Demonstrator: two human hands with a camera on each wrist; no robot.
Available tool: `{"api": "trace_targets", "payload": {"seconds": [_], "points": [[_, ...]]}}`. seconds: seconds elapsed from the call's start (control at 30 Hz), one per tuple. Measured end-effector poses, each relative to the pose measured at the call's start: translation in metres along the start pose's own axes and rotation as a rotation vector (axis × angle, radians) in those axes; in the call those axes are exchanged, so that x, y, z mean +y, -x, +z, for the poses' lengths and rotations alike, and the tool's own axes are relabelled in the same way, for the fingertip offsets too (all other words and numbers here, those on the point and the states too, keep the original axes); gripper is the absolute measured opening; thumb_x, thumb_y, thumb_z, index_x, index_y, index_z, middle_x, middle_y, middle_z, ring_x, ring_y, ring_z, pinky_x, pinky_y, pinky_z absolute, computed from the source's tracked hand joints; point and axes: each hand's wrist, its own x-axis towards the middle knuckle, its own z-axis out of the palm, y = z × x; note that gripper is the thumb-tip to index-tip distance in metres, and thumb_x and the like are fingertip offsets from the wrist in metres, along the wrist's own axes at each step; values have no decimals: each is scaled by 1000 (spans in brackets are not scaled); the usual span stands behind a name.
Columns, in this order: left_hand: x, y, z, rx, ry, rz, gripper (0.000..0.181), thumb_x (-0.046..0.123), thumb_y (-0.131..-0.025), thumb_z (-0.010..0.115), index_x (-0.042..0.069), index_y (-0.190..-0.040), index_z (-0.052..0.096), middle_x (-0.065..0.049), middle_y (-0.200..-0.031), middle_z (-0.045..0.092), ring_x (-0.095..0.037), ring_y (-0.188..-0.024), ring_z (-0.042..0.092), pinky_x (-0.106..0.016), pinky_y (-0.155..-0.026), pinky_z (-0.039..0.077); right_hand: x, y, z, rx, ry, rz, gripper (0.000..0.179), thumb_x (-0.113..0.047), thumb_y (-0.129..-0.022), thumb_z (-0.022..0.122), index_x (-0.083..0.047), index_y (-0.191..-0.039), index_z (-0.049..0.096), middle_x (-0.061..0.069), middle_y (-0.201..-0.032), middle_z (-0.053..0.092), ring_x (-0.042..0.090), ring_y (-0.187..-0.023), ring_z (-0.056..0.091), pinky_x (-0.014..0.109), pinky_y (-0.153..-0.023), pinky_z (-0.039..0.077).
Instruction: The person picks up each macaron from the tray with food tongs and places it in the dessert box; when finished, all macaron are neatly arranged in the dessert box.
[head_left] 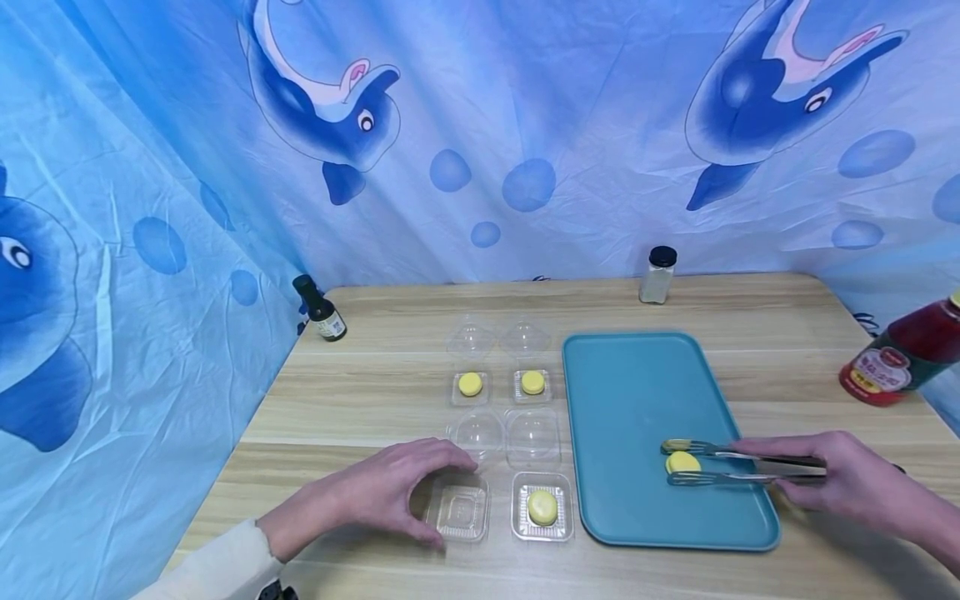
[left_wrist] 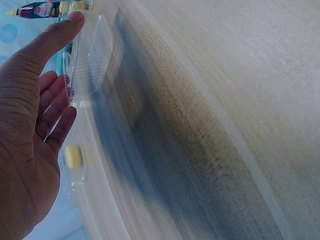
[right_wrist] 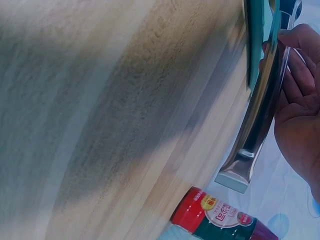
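Observation:
My right hand (head_left: 847, 471) holds metal tongs (right_wrist: 257, 115), whose tips stand on either side of a yellow macaron (head_left: 682, 463) on the blue tray (head_left: 637, 400). Whether both tips touch it I cannot tell. My left hand (head_left: 401, 487) is spread beside a clear plastic box (head_left: 459, 510) with nothing in it, thumb at the near side and fingers at the far side. In the left wrist view its fingers (left_wrist: 60, 125) are loosely bent near the box wall; contact is unclear. To the right, another clear box (head_left: 519, 529) contains a macaron (head_left: 542, 507).
Two more small boxes with macarons (head_left: 470, 384) (head_left: 532, 382) stand farther back, among clear domed lids (head_left: 532, 435). A dark bottle (head_left: 321, 310) is at the back left, a black-capped shaker (head_left: 657, 275) at the back. A red sauce bottle (head_left: 896, 362) stands right of the tray.

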Motion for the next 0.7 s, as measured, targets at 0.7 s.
{"api": "trace_targets", "payload": {"seconds": [0.7], "points": [[0, -3, 2, 25, -55, 67, 79, 53, -83, 90, 18, -146, 60, 10, -143, 62, -11, -132, 59, -39, -111, 52, -22, -13, 0, 49, 17, 9, 61, -3, -80, 90, -25, -135, 75, 5, -127, 76, -4, -103, 65, 19, -72, 59]]}}
